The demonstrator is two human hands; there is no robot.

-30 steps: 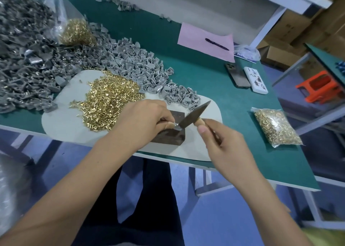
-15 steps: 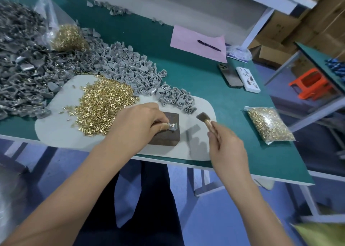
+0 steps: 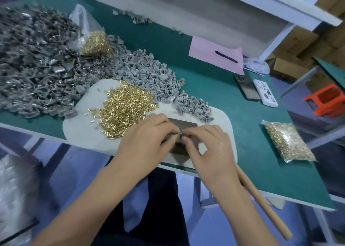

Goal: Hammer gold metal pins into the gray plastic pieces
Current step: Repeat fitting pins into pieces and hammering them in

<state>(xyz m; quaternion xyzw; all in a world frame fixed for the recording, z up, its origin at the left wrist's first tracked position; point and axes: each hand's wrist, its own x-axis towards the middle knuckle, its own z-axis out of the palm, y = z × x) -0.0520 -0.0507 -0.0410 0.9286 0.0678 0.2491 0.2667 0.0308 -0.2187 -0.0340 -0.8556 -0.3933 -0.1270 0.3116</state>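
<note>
Seating step: with your left hand [image 3: 147,141] and right hand [image 3: 207,148] both pinching the small gray plastic piece [image 3: 180,134] over the dark block [image 3: 183,123], hammer handle [image 3: 261,202] tucked under your right palm, square the pin upright before you strike.

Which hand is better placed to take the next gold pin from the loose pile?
Left, probably. The left hand lies right beside the pin pile. The right hand is farther away, and the hammer handle runs under it.
</note>
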